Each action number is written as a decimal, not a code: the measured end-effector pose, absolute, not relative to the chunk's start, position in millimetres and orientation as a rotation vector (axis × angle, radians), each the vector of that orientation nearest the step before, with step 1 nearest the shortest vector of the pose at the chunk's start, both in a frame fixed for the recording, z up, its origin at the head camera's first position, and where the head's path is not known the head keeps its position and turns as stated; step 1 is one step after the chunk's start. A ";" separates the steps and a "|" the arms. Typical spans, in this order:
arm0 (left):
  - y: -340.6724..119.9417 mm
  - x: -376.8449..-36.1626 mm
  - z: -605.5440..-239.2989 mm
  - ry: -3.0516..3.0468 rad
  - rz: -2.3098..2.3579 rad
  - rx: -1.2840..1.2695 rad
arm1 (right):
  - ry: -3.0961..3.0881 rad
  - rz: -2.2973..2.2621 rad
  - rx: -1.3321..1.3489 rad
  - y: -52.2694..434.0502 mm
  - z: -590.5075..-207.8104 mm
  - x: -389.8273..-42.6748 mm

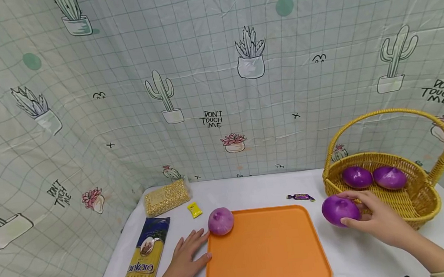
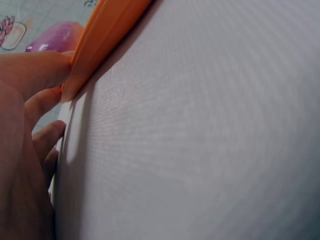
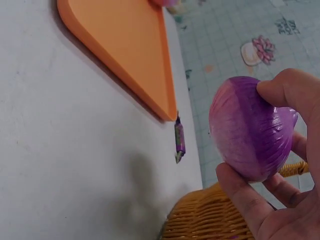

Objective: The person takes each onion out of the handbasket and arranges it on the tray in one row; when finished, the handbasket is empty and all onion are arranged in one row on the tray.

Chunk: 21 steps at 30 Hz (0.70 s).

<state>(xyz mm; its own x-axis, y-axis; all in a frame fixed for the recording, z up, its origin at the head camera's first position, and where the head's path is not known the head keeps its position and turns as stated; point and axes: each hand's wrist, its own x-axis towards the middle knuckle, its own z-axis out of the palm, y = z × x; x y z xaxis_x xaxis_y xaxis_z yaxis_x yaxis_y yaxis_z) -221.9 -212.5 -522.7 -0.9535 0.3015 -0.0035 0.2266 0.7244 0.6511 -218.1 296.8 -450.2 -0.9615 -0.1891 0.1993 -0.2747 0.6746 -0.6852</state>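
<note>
My right hand (image 1: 373, 219) grips a purple onion (image 1: 339, 210) (image 3: 248, 131) just left of the yellow wicker basket (image 1: 418, 203), above the white table. Two more purple onions (image 1: 357, 177) (image 1: 390, 178) lie in the basket. An orange tray (image 1: 265, 248) sits in the middle of the table, with a paler purple onion (image 1: 221, 221) at its far left corner. My left hand (image 1: 184, 259) lies flat on the table with straight fingers, touching the tray's left edge (image 2: 95, 45) near that onion (image 2: 52, 37).
A pasta packet (image 1: 142, 268) and a bag of yellow grains (image 1: 167, 197) lie left of the tray. A small yellow sachet (image 1: 194, 209) and a purple wrapped candy (image 1: 300, 197) (image 3: 179, 141) lie behind it. A cactus-print curtain (image 1: 215, 75) surrounds the table.
</note>
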 end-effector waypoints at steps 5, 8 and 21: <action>-212.9 -222.2 -523.3 2.817 1.041 0.431 | -2.760 1.162 0.398 290.5 -455.5 -219.4; -212.7 -222.6 -523.2 2.817 1.041 0.438 | -2.756 1.178 0.401 286.3 -458.5 -219.4; -212.9 -221.9 -522.2 2.817 1.046 0.448 | -2.728 1.269 0.470 264.2 -468.5 -230.7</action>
